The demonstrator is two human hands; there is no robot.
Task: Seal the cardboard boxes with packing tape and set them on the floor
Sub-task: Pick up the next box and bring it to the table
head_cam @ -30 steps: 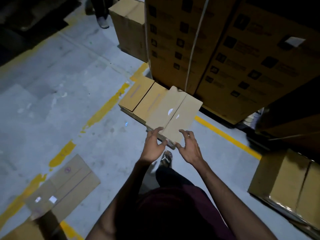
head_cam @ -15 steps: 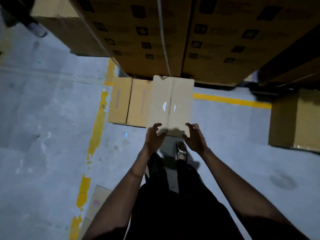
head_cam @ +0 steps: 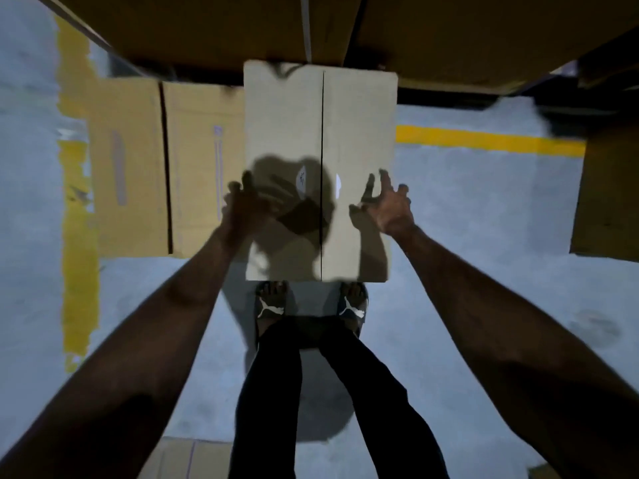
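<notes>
A pale cardboard box (head_cam: 359, 126) lies flat on the grey floor just ahead of my sandalled feet (head_cam: 273, 305). Its centre seam runs away from me, and glossy tape glints along it. My left hand (head_cam: 245, 205) hovers over the box's left edge with its fingers spread; it is blurred. My right hand (head_cam: 389, 205) hangs above the right half of the box, fingers splayed and apart from the cardboard. Both hands cast dark shadows on the lid, and neither one holds anything.
A second closed box (head_cam: 166, 167) lies against the first one's left side. Large stacked cartons (head_cam: 207, 25) tower right behind them. Another box (head_cam: 608, 195) stands at the right. Yellow floor lines (head_cam: 484, 140) run right and left. Flattened cardboard (head_cam: 186, 458) lies behind my legs.
The box has come down onto the floor in front of my feet. Both hands have let go of its near end and spread open above it. My view has tilted further down.
</notes>
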